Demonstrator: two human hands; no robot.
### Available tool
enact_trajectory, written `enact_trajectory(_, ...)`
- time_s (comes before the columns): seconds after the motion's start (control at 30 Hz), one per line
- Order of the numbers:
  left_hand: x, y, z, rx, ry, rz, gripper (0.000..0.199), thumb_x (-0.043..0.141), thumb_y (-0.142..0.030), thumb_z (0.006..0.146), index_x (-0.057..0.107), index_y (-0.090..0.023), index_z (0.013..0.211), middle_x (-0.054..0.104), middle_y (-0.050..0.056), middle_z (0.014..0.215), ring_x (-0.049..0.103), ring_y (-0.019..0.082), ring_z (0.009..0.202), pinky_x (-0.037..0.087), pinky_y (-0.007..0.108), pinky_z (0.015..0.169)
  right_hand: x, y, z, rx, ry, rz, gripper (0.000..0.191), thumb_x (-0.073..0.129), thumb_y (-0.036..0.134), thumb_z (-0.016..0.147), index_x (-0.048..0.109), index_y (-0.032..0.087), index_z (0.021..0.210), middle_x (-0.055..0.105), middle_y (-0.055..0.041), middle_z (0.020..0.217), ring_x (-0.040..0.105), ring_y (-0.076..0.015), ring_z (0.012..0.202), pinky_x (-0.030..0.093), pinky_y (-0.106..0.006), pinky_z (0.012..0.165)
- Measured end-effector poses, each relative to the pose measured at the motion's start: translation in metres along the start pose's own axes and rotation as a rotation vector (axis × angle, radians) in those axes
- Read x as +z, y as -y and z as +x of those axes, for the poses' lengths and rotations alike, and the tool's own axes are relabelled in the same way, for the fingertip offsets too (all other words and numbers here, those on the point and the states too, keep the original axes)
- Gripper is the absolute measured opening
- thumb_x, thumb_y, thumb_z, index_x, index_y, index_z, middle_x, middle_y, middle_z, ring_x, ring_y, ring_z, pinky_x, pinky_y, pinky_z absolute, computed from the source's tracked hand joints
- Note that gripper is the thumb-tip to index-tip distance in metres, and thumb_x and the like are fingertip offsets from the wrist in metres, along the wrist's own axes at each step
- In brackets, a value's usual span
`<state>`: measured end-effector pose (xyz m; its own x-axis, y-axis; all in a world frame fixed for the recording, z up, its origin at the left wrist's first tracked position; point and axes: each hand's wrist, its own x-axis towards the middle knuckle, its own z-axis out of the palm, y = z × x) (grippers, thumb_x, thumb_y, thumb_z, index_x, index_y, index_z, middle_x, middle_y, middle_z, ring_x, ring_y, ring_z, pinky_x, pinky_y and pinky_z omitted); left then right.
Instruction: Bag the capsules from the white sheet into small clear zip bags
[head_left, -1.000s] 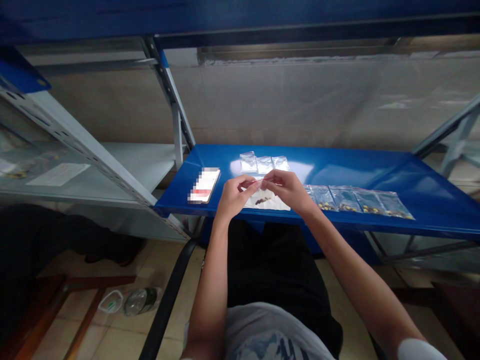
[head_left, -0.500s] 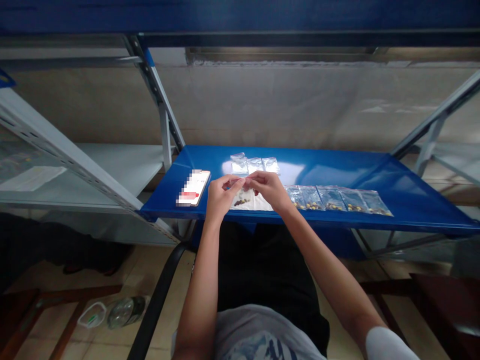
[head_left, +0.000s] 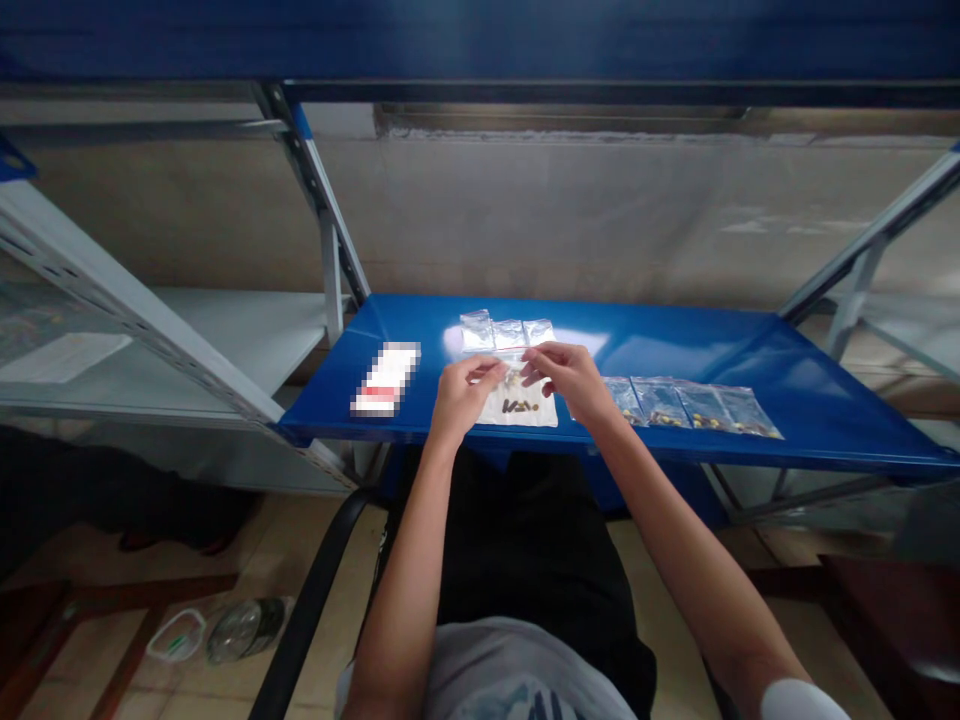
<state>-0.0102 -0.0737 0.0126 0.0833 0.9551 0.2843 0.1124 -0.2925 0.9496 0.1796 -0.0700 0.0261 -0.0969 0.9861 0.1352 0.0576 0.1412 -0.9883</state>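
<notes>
My left hand (head_left: 469,392) is closed, thumb and index finger together at the left side of a small clear zip bag (head_left: 513,353) with a red strip along its top. Beside the bag's right end is my right hand (head_left: 570,380), its fingers bent and apart, with nothing visible between them. Under and in front of the bag lies a white sheet (head_left: 495,412). Several small dark pieces (head_left: 517,406) show in a row there; whether they are inside the bag, I cannot tell. Behind it lie flat clear bags (head_left: 508,333).
To the right, filled zip bags (head_left: 701,405) with yellow and brown pieces lie in a row on the blue table (head_left: 840,420). A phone (head_left: 386,378), partly blurred, lies at left. Metal shelf posts (head_left: 319,190) flank the table. A bottle (head_left: 247,630) lies on the floor.
My hands have moved apart slightly, both shifting to the right. The right fingers have opened from the bag's top edge, and more of the sheet and dark pieces shows.
</notes>
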Motion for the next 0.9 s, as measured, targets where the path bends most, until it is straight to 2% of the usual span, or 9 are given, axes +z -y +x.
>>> enact_trajectory(0.13, 0.047, 0.010, 0.033, -0.061, 0.070, -0.136, 0.015, 0.073, -0.030, 0.091, 0.076, -0.016, 0.092, 0.077, 0.007, 0.084, 0.074, 0.017, 0.072, 0.055, 0.024, 0.062, -0.036, -0.009, -0.001, 0.042, -0.044, -0.107, 0.045, 0.074, 0.060, 0.084, 0.071, 0.019, 0.102, 0.078, -0.0086, 0.083, 0.074, -0.0204, 0.079, 0.050, -0.023, 0.053)
enact_trajectory(0.2, 0.076, 0.016, 0.058, -0.091, 0.110, -0.124, 0.012, 0.069, -0.025, 0.095, 0.074, -0.014, 0.094, 0.078, 0.009, 0.090, 0.075, 0.015, 0.071, 0.056, 0.023, 0.063, -0.060, -0.019, 0.005, 0.039, -0.094, -0.166, 0.046, 0.078, 0.054, 0.080, 0.070, 0.018, 0.108, 0.078, -0.0081, 0.084, 0.072, -0.0198, 0.077, 0.051, -0.024, 0.054)
enact_trajectory(0.33, 0.128, 0.030, 0.106, -0.144, 0.115, 0.184, 0.010, 0.064, -0.019, 0.100, 0.070, -0.013, 0.104, 0.078, 0.009, 0.091, 0.075, 0.012, 0.071, 0.058, 0.022, 0.068, -0.110, -0.044, 0.034, 0.024, -0.264, -0.334, 0.045, 0.079, 0.039, 0.074, 0.070, 0.014, 0.110, 0.076, -0.0082, 0.080, 0.069, -0.0193, 0.066, 0.050, -0.027, 0.053)
enact_trajectory(0.43, 0.151, 0.040, 0.129, -0.136, 0.113, 0.318, 0.007, 0.071, -0.019, 0.095, 0.072, -0.013, 0.094, 0.077, 0.010, 0.087, 0.075, 0.016, 0.079, 0.058, 0.028, 0.077, -0.134, -0.058, 0.056, 0.085, -0.338, -0.537, 0.040, 0.076, 0.032, 0.075, 0.072, 0.012, 0.109, 0.075, -0.0078, 0.077, 0.070, -0.0215, 0.066, 0.053, -0.031, 0.058)
enact_trajectory(0.57, 0.158, 0.049, 0.136, -0.084, 0.093, 0.512, 0.007, 0.078, -0.022, 0.087, 0.076, -0.016, 0.086, 0.075, 0.013, 0.105, 0.069, 0.026, 0.109, 0.054, 0.037, 0.097, -0.144, -0.069, 0.071, 0.150, -0.313, -0.821, 0.039, 0.074, 0.027, 0.079, 0.074, 0.008, 0.114, 0.077, -0.0106, 0.081, 0.073, -0.0238, 0.076, 0.056, -0.034, 0.076)
enact_trajectory(0.7, 0.150, 0.053, 0.131, -0.038, 0.076, 0.652, 0.008, 0.078, -0.025, 0.087, 0.079, -0.017, 0.090, 0.068, 0.015, 0.122, 0.059, 0.031, 0.123, 0.051, 0.040, 0.099, -0.140, -0.075, 0.071, 0.129, -0.280, -1.028, 0.035, 0.074, 0.032, 0.083, 0.077, 0.010, 0.110, 0.079, -0.0131, 0.095, 0.074, -0.0265, 0.090, 0.053, -0.034, 0.085)
enact_trajectory(0.9, 0.122, 0.053, 0.129, 0.060, 0.127, 0.867, 0.035, 0.075, -0.032, 0.092, 0.074, -0.015, 0.122, 0.065, 0.018, 0.128, 0.057, 0.033, 0.124, 0.052, 0.041, 0.098, -0.134, -0.081, 0.069, 0.208, -0.265, -1.138, 0.039, 0.074, 0.035, 0.085, 0.075, 0.014, 0.117, 0.078, -0.0134, 0.104, 0.071, -0.0280, 0.099, 0.052, -0.033, 0.085)
